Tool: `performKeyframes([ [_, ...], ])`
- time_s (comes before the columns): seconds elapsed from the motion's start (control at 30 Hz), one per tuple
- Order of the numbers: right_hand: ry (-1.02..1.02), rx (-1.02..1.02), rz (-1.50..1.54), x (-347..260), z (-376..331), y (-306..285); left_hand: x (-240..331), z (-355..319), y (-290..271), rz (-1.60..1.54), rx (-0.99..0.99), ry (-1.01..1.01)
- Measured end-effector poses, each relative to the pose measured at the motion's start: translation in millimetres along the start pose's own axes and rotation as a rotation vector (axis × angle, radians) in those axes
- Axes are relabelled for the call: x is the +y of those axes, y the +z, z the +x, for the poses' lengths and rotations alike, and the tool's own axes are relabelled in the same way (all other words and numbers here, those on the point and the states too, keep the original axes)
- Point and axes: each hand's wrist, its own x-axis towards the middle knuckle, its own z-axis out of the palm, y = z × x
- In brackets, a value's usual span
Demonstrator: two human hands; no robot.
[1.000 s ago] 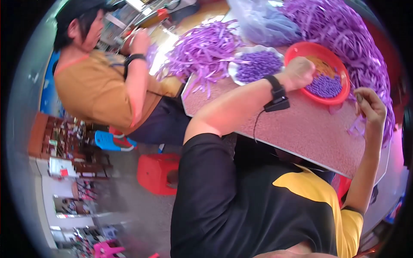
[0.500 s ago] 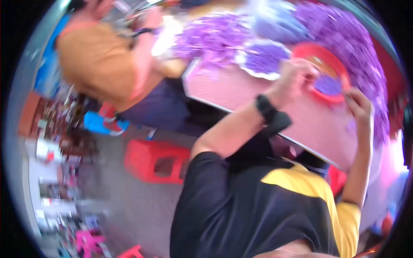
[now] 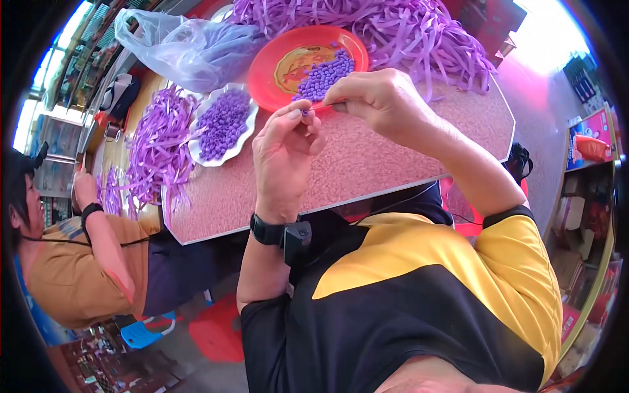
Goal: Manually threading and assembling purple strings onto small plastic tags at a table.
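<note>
My left hand [image 3: 285, 154], with a black watch on its wrist, pinches a small purple bead [image 3: 304, 112] between thumb and forefinger above the pink speckled table [image 3: 393, 160]. My right hand [image 3: 386, 98] is just to its right, its fingertips pinched together and pointing at the bead. Whatever they pinch is too small to make out. Just behind both hands sits a red plate [image 3: 288, 46] with a heap of purple beads [image 3: 322, 72].
A white scalloped dish [image 3: 196, 147] holds more purple beads. Heaps of purple strips [image 3: 406, 33] lie at the back and at the left [image 3: 147, 154]. A clear plastic bag [image 3: 190, 49] lies beside the plate. A co-worker [image 3: 78, 275] sits at left. A red stool [image 3: 216, 331] stands below.
My left hand has come off the red plate and met my right hand over the table. The view has swung, so the table now fills the top.
</note>
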Motion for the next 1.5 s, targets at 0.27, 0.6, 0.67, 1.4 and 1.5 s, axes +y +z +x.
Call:
performKeyframes([
  [0.27, 0.018, -0.059, -0.052, 1, 1, 6, -3, -4, -2, 0.098, 0.096, 0.057],
  [0.6, 0.193, -0.108, 0.055, -19, 2, 11, 3, -8, -10, 0.146, 0.018, 0.069],
  [0.67, 0.138, -0.079, -0.055, -25, 4, 13, 7, -8, -14, 0.134, 0.024, 0.064],
  [1.4, 0.208, -0.083, 0.264, -30, 19, 41, 33, -14, -38, 0.348, 0.001, 0.19],
  [1.5, 0.159, -0.102, 0.225, -25, 18, 43, 32, -14, -38, 0.386, -0.013, 0.209],
])
